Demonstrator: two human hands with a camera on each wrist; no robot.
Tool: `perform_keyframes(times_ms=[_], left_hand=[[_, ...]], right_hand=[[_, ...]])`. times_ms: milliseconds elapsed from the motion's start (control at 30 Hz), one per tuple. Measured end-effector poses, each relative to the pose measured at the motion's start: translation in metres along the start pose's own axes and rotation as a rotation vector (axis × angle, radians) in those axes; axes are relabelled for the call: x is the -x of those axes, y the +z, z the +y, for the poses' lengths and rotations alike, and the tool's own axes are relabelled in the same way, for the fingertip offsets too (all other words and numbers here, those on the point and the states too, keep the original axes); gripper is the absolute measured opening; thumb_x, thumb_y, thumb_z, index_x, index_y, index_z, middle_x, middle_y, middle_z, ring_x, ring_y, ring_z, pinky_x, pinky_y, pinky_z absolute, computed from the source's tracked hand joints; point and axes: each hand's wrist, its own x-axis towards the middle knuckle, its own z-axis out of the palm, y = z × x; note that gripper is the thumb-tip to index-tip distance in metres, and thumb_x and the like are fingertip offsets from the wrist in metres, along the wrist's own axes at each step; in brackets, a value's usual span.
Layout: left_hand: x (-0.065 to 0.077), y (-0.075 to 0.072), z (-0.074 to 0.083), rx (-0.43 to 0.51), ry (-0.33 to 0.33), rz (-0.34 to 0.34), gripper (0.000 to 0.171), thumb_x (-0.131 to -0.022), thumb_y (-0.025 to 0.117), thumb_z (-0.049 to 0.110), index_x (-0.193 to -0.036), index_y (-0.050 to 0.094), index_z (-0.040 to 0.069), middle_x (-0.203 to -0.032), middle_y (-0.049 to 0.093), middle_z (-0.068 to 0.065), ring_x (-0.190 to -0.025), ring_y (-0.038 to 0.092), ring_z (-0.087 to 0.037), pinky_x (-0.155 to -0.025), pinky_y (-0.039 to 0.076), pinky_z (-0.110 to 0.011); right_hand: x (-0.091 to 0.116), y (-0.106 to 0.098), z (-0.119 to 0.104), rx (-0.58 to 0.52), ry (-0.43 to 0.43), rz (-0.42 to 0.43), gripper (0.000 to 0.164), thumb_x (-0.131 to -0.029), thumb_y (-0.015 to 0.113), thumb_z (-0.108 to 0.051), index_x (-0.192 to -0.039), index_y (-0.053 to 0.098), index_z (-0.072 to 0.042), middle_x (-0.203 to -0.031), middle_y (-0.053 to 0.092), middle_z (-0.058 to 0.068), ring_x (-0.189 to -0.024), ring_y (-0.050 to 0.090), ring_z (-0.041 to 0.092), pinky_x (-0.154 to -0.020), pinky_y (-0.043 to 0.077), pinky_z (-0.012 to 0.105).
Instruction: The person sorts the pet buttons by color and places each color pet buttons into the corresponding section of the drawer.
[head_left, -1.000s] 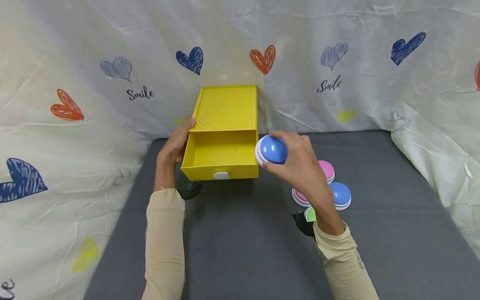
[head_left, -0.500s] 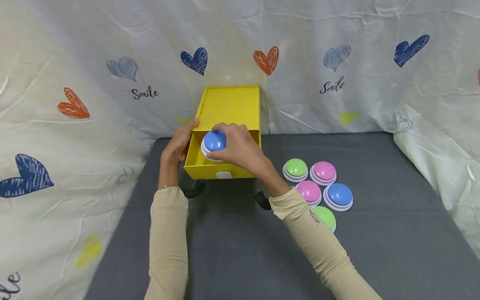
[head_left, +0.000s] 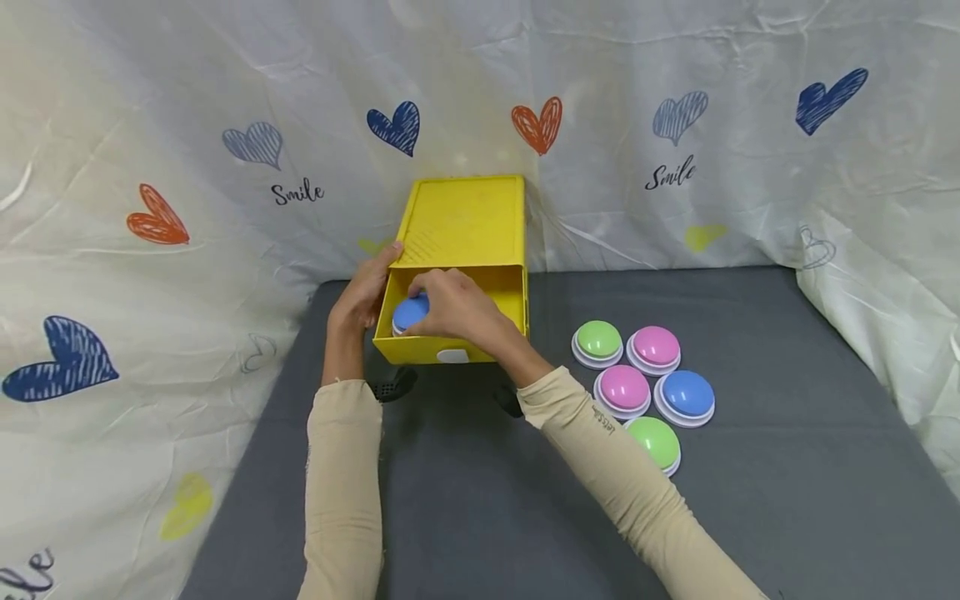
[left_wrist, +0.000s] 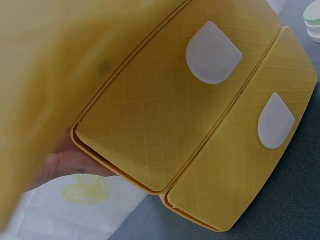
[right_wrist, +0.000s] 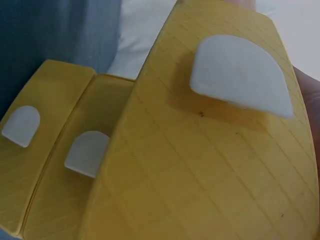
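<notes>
A yellow drawer unit [head_left: 468, 221] stands by the back cloth with its top drawer [head_left: 498, 292] pulled out. My right hand [head_left: 457, 310] reaches into that drawer and grips a blue dome-shaped buzzer [head_left: 410, 312] with a white base, at the drawer's left end. Against the unit's left side rests my left hand [head_left: 363, 292], a fingertip at the top edge. The left wrist view shows lower drawer fronts [left_wrist: 135, 135] with white pulls and part of the left hand [left_wrist: 75, 164]. In the right wrist view, the pulled-out drawer's front [right_wrist: 200, 170] hides the buzzer.
Several more buzzers lie on the grey cloth [head_left: 450, 483] at the right: green [head_left: 598, 339] and pink [head_left: 655, 345] at the back, pink [head_left: 625, 387] and blue [head_left: 687, 393] midway, green [head_left: 655, 442] nearest, partly behind the right sleeve. A heart-printed curtain [head_left: 600, 50] hangs behind the unit.
My right hand has carried the blue buzzer leftward from beside the unit, over the drawer, then down into it. The left hand stays at the unit's side.
</notes>
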Motion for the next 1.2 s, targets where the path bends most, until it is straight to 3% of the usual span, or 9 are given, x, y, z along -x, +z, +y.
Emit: perform_keyframes(times_ms=[267, 433, 567, 767, 933, 1200], left_hand=[[-0.001, 0.003, 0.0, -0.013, -0.034, 0.01, 0.051, -0.093, 0.042, 0.05, -0.114, 0.047, 0.004, -0.086, 0.059, -0.005, -0.064, 0.06, -0.015, -0.056, 0.051, -0.027], [-0.005, 0.004, -0.001, -0.019, -0.039, -0.01, 0.052, -0.093, 0.042, 0.051, -0.118, 0.045, 0.005, -0.097, 0.057, -0.006, -0.077, 0.062, -0.017, -0.065, 0.052, -0.03], [-0.006, 0.005, 0.001, -0.045, -0.051, -0.014, 0.051, -0.094, 0.04, 0.051, -0.12, 0.043, 0.007, -0.105, 0.053, -0.008, -0.084, 0.061, -0.018, -0.07, 0.052, -0.032], [-0.004, 0.004, 0.004, -0.093, -0.057, -0.013, 0.051, -0.095, 0.036, 0.052, -0.12, 0.042, 0.008, -0.103, 0.052, -0.008, -0.077, 0.06, -0.019, -0.065, 0.052, -0.032], [-0.003, 0.005, 0.004, -0.116, -0.067, 0.01, 0.053, -0.094, 0.036, 0.054, -0.12, 0.041, 0.008, -0.1, 0.054, -0.008, -0.073, 0.06, -0.018, -0.061, 0.051, -0.03], [-0.002, 0.007, 0.004, -0.097, -0.084, 0.02, 0.052, -0.093, 0.037, 0.053, -0.121, 0.039, 0.01, -0.101, 0.054, -0.007, -0.079, 0.061, -0.017, -0.066, 0.052, -0.031]], right_hand=[[0.0, -0.005, 0.002, 0.055, -0.052, -0.101, 0.038, -0.078, 0.073, -0.027, -0.109, 0.063, -0.008, -0.107, 0.061, 0.002, -0.085, 0.053, 0.012, -0.075, 0.044, 0.02], [0.003, -0.01, 0.007, -0.003, -0.054, -0.125, 0.043, -0.079, 0.072, -0.033, -0.112, 0.061, -0.008, -0.109, 0.06, 0.001, -0.087, 0.053, 0.01, -0.077, 0.044, 0.021], [0.01, -0.016, 0.01, -0.07, -0.059, -0.094, 0.048, -0.079, 0.07, -0.038, -0.114, 0.06, -0.007, -0.11, 0.06, 0.002, -0.088, 0.054, 0.011, -0.077, 0.044, 0.021], [0.033, -0.029, 0.008, -0.139, -0.067, 0.026, 0.047, -0.081, 0.069, -0.037, -0.115, 0.06, -0.007, -0.111, 0.061, 0.003, -0.095, 0.055, 0.016, -0.083, 0.043, 0.022], [0.062, -0.038, 0.013, -0.144, -0.023, 0.166, 0.04, -0.081, 0.069, -0.039, -0.111, 0.063, -0.013, -0.106, 0.061, -0.004, -0.094, 0.053, 0.011, -0.084, 0.042, 0.023], [0.122, -0.044, 0.055, -0.202, -0.025, 0.471, 0.025, -0.082, 0.07, -0.027, -0.101, 0.068, -0.011, -0.096, 0.065, -0.003, -0.086, 0.058, 0.013, -0.078, 0.048, 0.027]])
